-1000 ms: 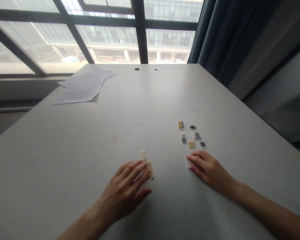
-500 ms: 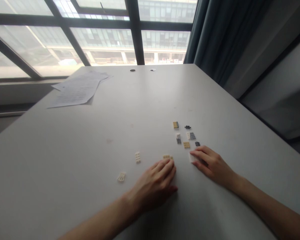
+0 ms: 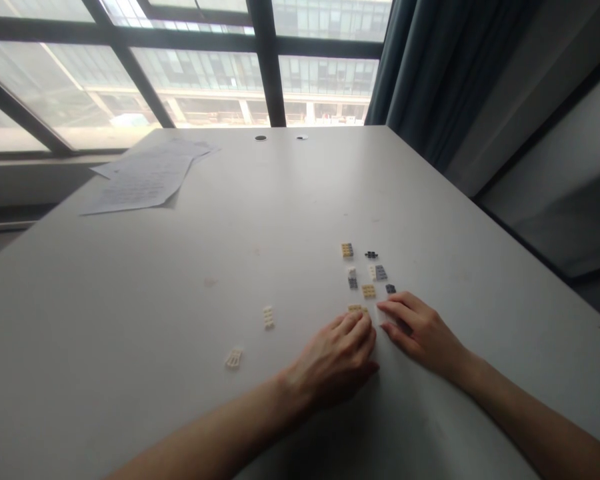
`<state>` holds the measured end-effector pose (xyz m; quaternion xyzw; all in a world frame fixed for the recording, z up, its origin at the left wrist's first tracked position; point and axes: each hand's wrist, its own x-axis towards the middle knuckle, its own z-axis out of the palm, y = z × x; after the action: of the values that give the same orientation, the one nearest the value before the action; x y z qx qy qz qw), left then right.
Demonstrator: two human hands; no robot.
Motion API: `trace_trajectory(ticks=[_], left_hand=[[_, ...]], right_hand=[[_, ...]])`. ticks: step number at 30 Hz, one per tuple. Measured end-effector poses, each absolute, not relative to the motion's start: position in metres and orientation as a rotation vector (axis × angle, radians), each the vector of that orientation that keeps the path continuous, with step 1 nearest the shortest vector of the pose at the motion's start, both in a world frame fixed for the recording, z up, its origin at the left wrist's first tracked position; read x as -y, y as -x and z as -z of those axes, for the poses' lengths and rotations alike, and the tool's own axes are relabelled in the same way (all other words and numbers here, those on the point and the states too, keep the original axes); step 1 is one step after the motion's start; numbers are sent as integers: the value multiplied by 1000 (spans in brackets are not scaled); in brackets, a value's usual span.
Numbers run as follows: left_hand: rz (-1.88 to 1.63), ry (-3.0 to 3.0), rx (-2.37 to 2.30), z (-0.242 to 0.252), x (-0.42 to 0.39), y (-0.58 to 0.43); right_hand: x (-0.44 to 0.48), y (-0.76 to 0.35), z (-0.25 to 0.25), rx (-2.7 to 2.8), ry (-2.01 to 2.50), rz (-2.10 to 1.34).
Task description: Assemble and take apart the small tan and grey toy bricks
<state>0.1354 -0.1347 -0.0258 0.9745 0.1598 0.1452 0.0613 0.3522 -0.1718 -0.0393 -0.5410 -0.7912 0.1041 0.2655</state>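
Note:
My left hand [image 3: 337, 360] lies flat on the white table [image 3: 130, 313], fingertips on a tan brick plate [image 3: 356, 309] that it pushes along. My right hand [image 3: 417, 330] rests just right of it, fingers stretched flat, fingertips over a small pale piece that is mostly hidden. Beyond both hands lies a cluster of several small tan, grey and dark plates [image 3: 367, 273]. Two cream plates [image 3: 269, 317] [image 3: 234, 359] lie loose to the left of my left hand.
Printed paper sheets [image 3: 140, 177] lie at the far left corner. Two cable holes [image 3: 280, 138] sit near the far edge by the window. A dark curtain [image 3: 430, 73] hangs at the right, beyond the table's right edge.
My left hand slid right across the table with the tan plate under its fingertips, leaving two cream plates behind. It is now beside my right hand, which barely moved.

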Motion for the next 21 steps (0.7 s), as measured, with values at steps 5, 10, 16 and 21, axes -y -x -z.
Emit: trace_trajectory(ticks=[5, 10, 16, 21], left_hand=[[-591, -2948, -514, 17, 137, -114], [-592, -2967, -671, 9, 124, -62], [-410, -2981, -843, 15, 102, -1], [-256, -2945, -770, 20, 100, 9]], right_hand=[[172, -352, 37, 2135, 1463, -275], [172, -352, 38, 2130, 1481, -273], [173, -352, 39, 2128, 1507, -289], [172, -351, 38, 2123, 1508, -258]])
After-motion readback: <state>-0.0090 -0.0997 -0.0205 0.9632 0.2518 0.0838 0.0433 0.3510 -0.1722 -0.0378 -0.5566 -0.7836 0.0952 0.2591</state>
